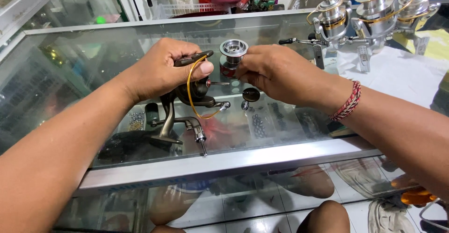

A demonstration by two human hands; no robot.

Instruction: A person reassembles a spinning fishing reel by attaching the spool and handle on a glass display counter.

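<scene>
left hand [161, 69] closed around the foot of a dark spinning reel [187, 106], held above the glass counter [70, 74]; its yellow bail wire [189, 90] loops down. right hand [276, 74] grips a silver spool [233, 50] just beside the reel, apparently on its shaft. a round knob [251, 94] lies below. three silver reels [374, 10] stand well apart at the counter's far right.

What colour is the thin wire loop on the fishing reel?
The wire loop on the fishing reel is yellow-gold, clearest in the head view, under the left hand.
</scene>
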